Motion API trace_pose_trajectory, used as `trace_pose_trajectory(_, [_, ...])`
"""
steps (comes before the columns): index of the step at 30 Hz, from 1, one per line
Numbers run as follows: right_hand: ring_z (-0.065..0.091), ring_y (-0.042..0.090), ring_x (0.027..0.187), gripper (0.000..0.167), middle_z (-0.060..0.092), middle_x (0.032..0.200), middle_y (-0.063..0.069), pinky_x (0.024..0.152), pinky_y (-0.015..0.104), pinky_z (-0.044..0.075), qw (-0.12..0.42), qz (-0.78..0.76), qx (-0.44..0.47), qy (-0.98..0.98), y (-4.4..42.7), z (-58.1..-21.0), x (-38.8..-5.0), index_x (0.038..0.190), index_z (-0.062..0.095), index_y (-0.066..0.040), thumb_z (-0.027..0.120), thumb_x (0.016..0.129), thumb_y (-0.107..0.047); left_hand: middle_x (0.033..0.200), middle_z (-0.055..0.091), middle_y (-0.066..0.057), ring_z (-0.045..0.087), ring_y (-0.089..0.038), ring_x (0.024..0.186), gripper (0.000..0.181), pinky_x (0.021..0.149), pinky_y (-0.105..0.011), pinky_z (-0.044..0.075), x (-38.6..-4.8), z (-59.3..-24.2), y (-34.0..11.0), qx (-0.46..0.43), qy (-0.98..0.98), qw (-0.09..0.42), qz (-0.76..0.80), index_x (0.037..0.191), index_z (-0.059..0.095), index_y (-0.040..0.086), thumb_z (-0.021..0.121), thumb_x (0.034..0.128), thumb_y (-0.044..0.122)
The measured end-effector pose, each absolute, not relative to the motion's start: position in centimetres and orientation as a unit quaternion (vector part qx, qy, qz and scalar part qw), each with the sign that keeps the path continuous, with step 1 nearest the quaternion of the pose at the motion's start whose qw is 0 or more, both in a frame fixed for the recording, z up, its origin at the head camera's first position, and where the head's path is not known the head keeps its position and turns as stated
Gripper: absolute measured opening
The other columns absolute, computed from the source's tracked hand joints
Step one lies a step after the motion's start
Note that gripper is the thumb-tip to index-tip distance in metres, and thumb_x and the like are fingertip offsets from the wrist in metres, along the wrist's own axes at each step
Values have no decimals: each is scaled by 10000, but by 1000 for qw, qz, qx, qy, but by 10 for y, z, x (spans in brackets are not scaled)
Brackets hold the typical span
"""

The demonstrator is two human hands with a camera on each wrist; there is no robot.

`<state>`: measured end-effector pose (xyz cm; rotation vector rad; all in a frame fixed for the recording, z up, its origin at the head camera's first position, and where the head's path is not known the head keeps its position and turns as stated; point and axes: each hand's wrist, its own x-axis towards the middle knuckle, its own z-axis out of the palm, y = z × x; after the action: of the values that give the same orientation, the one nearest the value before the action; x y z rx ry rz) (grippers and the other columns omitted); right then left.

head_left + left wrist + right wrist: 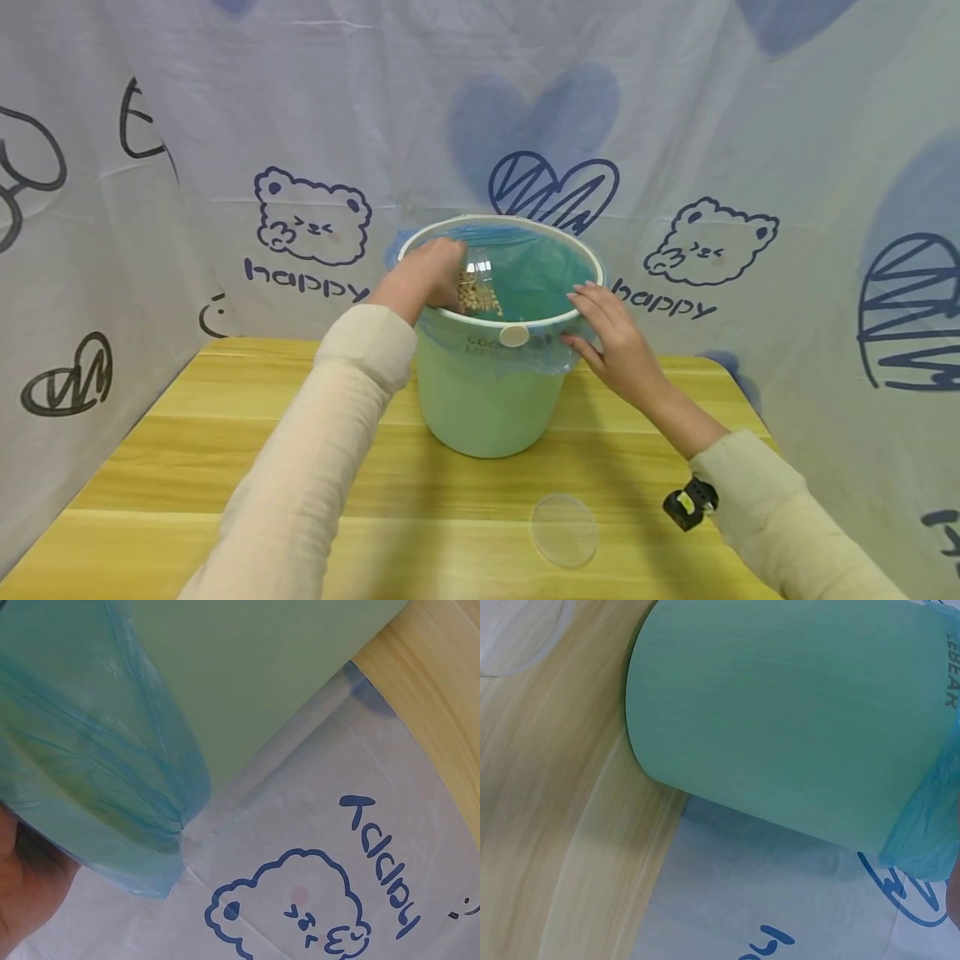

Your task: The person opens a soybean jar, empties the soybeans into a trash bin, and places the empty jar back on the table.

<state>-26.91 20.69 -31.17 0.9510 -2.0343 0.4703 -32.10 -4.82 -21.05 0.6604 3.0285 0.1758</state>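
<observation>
A pale green trash bin (487, 400) with a white rim stands upright, lined with a blue plastic bag (536, 267) folded over its edge. At the left of the opening, my left hand (431, 275) grips a clear plastic jar (480, 265). Light tan beans (476, 297) show at the jar, which looks tilted over the inside; the bin's bottom is hidden. My right hand (615, 337) holds the rim at the right, fingers over the top and thumb against the bag outside. Only part of the left hand (34, 885) appears in the left wrist view.
A clear round lid (564, 531) lies flat on the wood-grain table (247, 433) in front of the bin. Behind the table hangs a white curtain (420, 125) with hearts and bears. A black strap device (690, 504) is on the right sleeve.
</observation>
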Motion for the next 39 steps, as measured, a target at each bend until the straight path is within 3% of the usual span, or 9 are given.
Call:
trace_pose_trajectory(7, [455,429,1194,571,537,1234,269,1061,535,353,409,188,379,-809,206,-311,-268,1219,515,82,732,713,-69,1135,565,-146,535,-317,1087,587,959,-413,475,-322,-211,-49,213,976,19,38,1110,514,13,823,654,215])
trace_pose_trajectory(39, [446,412,1214,580,536,1242,260,1081,506,346,405,188,375,-813,207,-311,-268,1232,511,74,738,713,-53,1220,542,-190,476,-342,1177,723,1075,-421,384,-322,-207,-51,231,973,-20,-6,1214,495,-23,834,623,218])
